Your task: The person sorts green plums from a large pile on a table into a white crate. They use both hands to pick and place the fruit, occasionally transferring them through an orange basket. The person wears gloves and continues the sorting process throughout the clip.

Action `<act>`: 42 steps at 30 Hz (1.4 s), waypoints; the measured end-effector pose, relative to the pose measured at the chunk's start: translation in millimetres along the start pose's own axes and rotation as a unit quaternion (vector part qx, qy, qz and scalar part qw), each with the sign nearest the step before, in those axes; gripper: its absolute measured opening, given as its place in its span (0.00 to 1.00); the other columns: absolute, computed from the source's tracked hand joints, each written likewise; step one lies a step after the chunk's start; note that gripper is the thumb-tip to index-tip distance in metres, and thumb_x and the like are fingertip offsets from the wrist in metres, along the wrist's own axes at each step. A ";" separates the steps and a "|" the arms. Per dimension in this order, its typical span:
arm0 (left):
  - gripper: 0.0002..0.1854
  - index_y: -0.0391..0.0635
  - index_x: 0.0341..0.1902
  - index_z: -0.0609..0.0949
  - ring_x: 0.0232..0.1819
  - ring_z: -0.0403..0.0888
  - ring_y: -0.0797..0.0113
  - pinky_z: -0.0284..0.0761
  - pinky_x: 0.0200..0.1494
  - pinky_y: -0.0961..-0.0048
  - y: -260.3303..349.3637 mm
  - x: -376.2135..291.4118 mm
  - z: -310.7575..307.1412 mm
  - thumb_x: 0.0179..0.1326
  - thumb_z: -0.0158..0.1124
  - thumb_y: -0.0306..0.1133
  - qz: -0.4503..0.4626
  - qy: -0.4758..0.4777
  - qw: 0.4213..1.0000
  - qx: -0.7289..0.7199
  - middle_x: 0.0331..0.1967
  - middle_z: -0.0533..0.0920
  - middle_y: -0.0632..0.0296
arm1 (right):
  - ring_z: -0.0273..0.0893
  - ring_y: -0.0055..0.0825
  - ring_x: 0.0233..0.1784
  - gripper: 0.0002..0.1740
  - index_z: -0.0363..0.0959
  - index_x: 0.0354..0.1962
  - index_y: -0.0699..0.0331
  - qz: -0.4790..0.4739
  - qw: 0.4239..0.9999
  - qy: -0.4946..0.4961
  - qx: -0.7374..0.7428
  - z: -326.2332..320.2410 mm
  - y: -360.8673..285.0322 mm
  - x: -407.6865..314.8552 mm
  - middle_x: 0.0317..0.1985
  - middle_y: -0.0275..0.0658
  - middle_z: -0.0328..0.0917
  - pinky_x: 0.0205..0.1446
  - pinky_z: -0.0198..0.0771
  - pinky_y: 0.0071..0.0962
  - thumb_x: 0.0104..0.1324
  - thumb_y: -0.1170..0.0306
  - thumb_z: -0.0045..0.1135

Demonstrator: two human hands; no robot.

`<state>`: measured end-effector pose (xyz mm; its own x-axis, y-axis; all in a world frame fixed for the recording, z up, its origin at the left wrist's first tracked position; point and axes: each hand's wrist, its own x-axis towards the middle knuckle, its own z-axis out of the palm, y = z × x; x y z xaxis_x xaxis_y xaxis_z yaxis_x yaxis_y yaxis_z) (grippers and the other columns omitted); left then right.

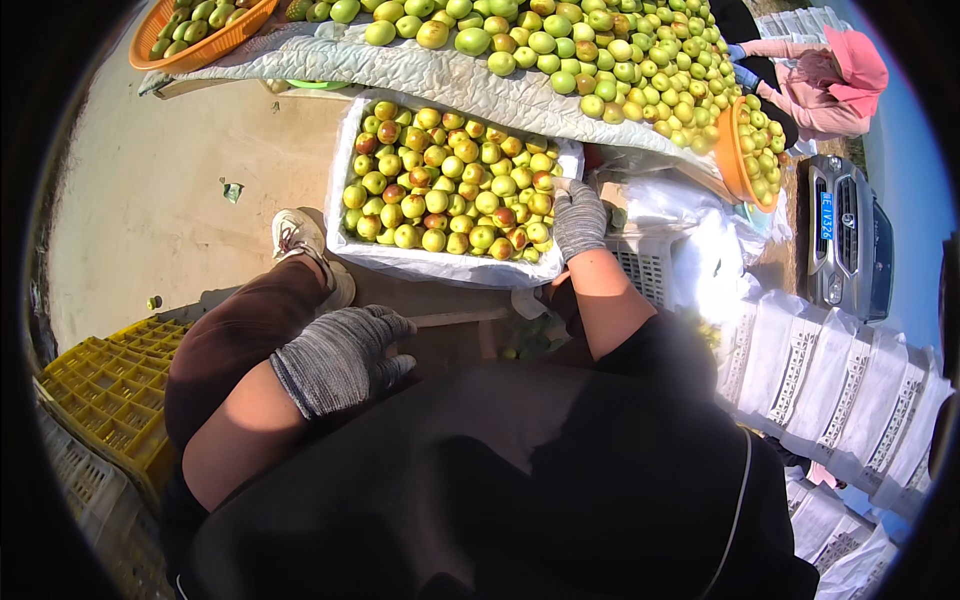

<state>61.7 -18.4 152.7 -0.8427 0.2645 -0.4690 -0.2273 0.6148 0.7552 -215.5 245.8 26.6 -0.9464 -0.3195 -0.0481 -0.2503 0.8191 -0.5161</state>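
Note:
In front of me stands a crate (349, 251) lined with white plastic, filled with round yellow-green, red-blushed fruits (450, 184) that look like jujubes. My right hand (579, 217), in a grey knit glove, rests at the crate's right rim with its fingertips on the edge beside the fruit. Whether it grips the liner or only touches it, I cannot tell. My left hand (349, 360), gloved the same way, hovers near my left knee, below the crate's front side. Its fingers are slightly bent and apart, with nothing visible in them.
A quilted cover (420, 75) beyond the crate bears many loose fruits. Orange baskets (206, 56) of fruit stand at both ends. Yellow crates (112, 382) lie at left; stacked white lined crates (825, 382) at right. A person in pink (814, 86) works near a parked car (844, 232).

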 end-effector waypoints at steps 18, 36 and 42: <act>0.26 0.43 0.62 0.79 0.62 0.78 0.47 0.73 0.66 0.59 50.5 -42.9 14.8 0.66 0.65 0.45 -0.059 0.057 0.994 -0.073 0.58 0.82 0.47 | 0.77 0.48 0.57 0.19 0.74 0.51 0.64 -0.080 0.950 -0.217 -0.207 49.0 -13.8 -13.4 0.54 0.50 0.74 0.61 0.75 0.40 0.61 0.73 0.61; 0.23 0.44 0.59 0.81 0.58 0.82 0.47 0.75 0.63 0.58 1.0 22.5 -8.6 0.65 0.66 0.44 -0.012 -0.012 1.000 0.025 0.52 0.84 0.47 | 0.66 0.49 0.70 0.38 0.69 0.62 0.71 -0.222 0.892 -0.299 -0.257 46.7 -46.0 -34.9 0.63 0.56 0.71 0.75 0.62 0.38 0.59 0.58 0.70; 0.22 0.43 0.59 0.81 0.57 0.82 0.48 0.76 0.62 0.57 7.9 16.2 -13.3 0.65 0.66 0.42 -0.024 0.005 1.000 -0.003 0.52 0.84 0.47 | 0.72 0.49 0.65 0.35 0.70 0.62 0.70 -0.165 0.926 -0.293 -0.172 7.8 -54.1 -31.0 0.59 0.55 0.74 0.71 0.67 0.40 0.59 0.63 0.69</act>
<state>39.7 -19.2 157.2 -0.8350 0.2275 -0.5010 -0.2706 0.6229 0.7340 -171.0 207.6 49.4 -0.5579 -0.7010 -0.4442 -0.6518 0.7015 -0.2883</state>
